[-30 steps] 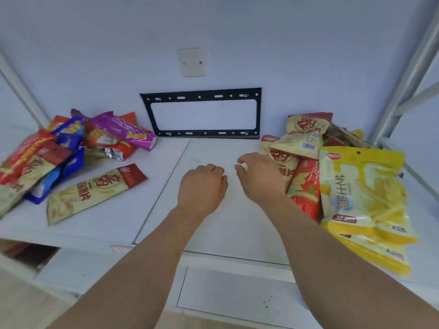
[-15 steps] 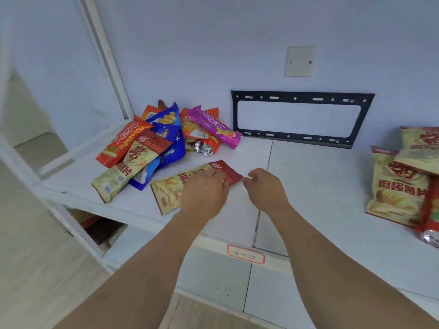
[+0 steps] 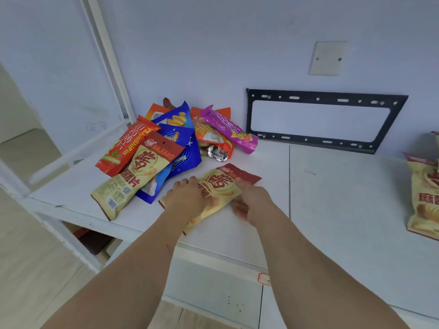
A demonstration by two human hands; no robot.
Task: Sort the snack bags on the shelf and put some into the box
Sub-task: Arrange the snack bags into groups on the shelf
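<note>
Both hands are on one cream-and-maroon foil snack bag lying flat on the white shelf board, just below centre of the frame; it lies apart from the heap, near the shelf's front edge, which in my judgement makes it the easiest piece to take first.

The left hand lies over the bag's left half, fingers curled down onto the foil; whether the thumb has gone underneath cannot be told. The right hand closes on the bag's right edge, fingers above and thumb seemingly tucked below; a two-handed hold suits a slippery, puffed packet.

A mixed heap sits left of centre: a matching cream-and-maroon bag, a red-orange packet, blue bags, a magenta sleeve; they overlap one another, unsorted. Another cream bag lies at the right edge.

A black metal bracket is fixed to the wall, upper right; a blank wall plate sits above it.

No box is in view.
</note>
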